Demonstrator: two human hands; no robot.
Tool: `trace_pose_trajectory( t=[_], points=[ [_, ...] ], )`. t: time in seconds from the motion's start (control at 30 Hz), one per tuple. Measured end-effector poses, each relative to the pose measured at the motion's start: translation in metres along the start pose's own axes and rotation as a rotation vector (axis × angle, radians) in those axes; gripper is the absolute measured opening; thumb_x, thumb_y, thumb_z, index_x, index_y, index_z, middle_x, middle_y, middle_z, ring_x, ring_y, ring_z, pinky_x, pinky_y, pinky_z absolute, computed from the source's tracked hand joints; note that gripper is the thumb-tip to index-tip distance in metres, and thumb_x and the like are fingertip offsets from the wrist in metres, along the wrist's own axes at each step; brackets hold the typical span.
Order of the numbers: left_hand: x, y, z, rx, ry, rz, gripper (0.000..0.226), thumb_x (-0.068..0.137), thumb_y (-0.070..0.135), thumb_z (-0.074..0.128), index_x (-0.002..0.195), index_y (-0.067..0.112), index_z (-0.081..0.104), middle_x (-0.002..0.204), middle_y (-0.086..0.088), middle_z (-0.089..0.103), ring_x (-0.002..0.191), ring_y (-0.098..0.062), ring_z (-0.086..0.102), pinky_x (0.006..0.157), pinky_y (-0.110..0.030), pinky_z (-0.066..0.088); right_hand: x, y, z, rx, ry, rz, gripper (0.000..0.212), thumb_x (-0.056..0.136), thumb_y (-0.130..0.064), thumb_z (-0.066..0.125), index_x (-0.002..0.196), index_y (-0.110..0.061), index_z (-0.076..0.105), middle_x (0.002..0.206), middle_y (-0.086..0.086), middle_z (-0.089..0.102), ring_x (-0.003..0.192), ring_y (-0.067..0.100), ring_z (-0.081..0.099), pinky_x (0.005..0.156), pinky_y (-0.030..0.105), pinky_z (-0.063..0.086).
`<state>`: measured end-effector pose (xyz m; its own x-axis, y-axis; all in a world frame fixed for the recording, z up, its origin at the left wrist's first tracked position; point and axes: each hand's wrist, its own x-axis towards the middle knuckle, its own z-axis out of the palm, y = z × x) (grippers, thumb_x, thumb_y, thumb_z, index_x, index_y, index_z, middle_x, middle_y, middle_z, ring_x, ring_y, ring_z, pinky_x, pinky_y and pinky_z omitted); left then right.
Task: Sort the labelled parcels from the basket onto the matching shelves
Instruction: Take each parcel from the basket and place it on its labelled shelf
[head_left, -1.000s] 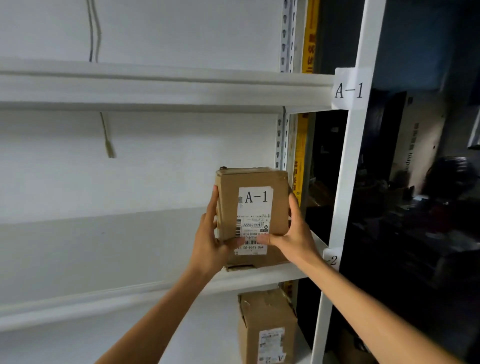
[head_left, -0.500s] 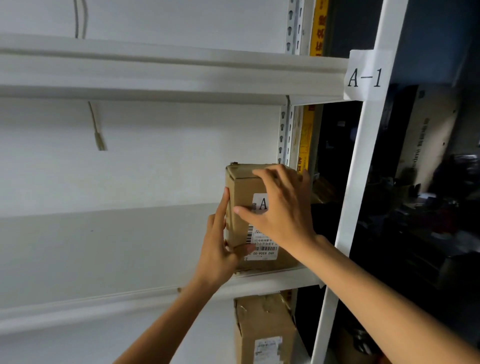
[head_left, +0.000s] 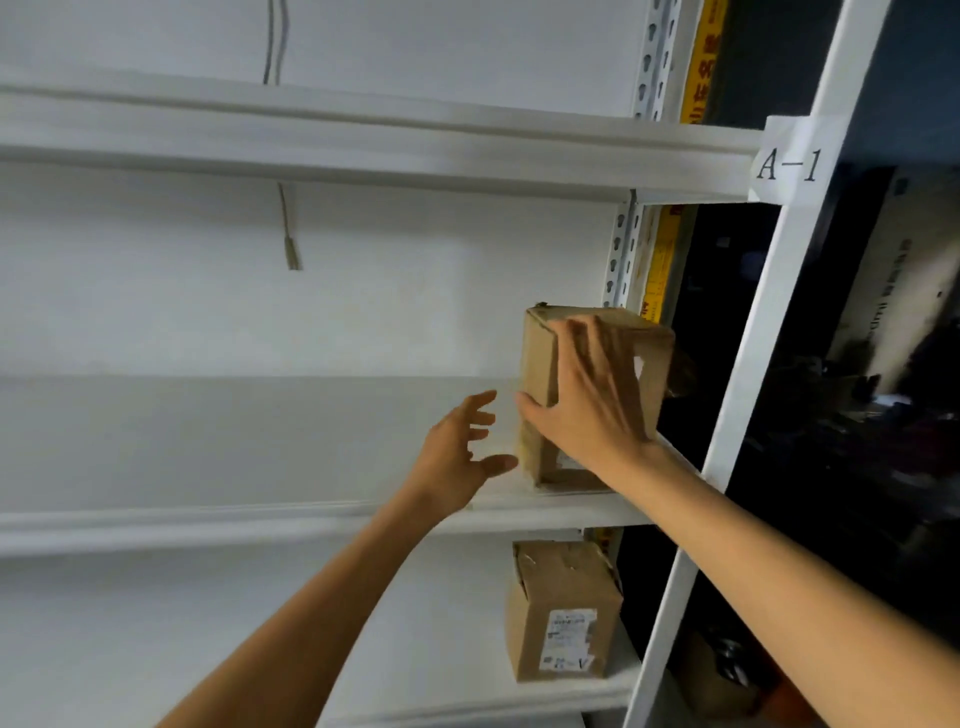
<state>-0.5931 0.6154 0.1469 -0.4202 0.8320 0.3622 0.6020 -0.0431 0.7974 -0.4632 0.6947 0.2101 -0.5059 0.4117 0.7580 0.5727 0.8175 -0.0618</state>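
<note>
Half a second earlier the left hand still lay along the parcel's left side. By this moment it had let go, and the parcel had been turned and pushed further in, so that its narrow side faced the camera.

The parcel (head_left: 537, 364) stood upright at the right end of the middle shelf (head_left: 260, 519), close to the white post (head_left: 769, 338). The right hand (head_left: 592, 405) lay flat on its front face, fingers spread and nearly straight, hiding most of the label that had read A-1. The left hand (head_left: 457, 462) hung just beside the box, wide and holding nothing. Whether its thumb touched the lower corner could not be told.

The step looked like the last seating of this parcel. The next move called for both hands to come away without tipping the tall box, then a return to the basket, which was out of view.

An A-1 tag (head_left: 788, 165) sat on the post at the level of the upper shelf (head_left: 363, 140).

By count there were two parcels, the second (head_left: 563, 613) on the shelf below. There were also two hands, three shelf boards, one readable tag and one hanging cable (head_left: 288, 228).
</note>
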Motion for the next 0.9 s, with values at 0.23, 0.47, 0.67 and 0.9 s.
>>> trace_pose_trajectory(
  t=[0.23,0.47,0.67,0.9],
  points=[
    [-0.099,-0.03,-0.142,0.47,0.109,-0.115,0.045,0.084,0.021,0.072,0.127,0.023,0.056,0.117,0.001,0.062,0.106,-0.013,0.059,0.092,-0.028,0.048,-0.017,-0.144,0.022,0.14,-0.215,-0.168,0.038,0.087,-0.02,0.057,0.121,-0.009,0.046,0.119,0.008,0.051,0.106,0.027,0.052,0.082,0.04,0.05],
    [-0.272,-0.063,-0.283,0.597,0.377,-0.431,0.037,0.079,0.021,0.077,0.114,0.019,0.065,0.103,0.0,0.067,0.093,-0.016,0.063,0.085,-0.031,0.052,-0.056,-0.336,0.023,0.457,-0.591,-0.564,0.041,0.084,-0.025,0.061,0.121,-0.013,0.048,0.117,0.008,0.059,0.1,0.029,0.059,0.081,0.037,0.05],
    [-0.42,-0.051,-0.354,0.73,0.538,-0.77,0.031,0.078,0.022,0.075,0.109,0.022,0.067,0.094,0.004,0.067,0.087,-0.014,0.066,0.082,-0.03,0.054,-0.112,-0.485,0.006,0.673,-0.66,-0.899,0.045,0.083,-0.03,0.065,0.124,-0.017,0.053,0.116,0.007,0.062,0.101,0.027,0.061,0.083,0.035,0.051],
    [-0.589,0.0,-0.359,0.807,0.708,-1.178,0.033,0.084,0.027,0.072,0.115,0.024,0.062,0.107,0.001,0.066,0.094,-0.014,0.063,0.086,-0.035,0.053,-0.204,-0.614,-0.045,0.844,-0.767,-1.413,0.047,0.083,-0.03,0.067,0.124,-0.014,0.05,0.114,0.006,0.058,0.103,0.025,0.058,0.084,0.037,0.052]
  ],
)
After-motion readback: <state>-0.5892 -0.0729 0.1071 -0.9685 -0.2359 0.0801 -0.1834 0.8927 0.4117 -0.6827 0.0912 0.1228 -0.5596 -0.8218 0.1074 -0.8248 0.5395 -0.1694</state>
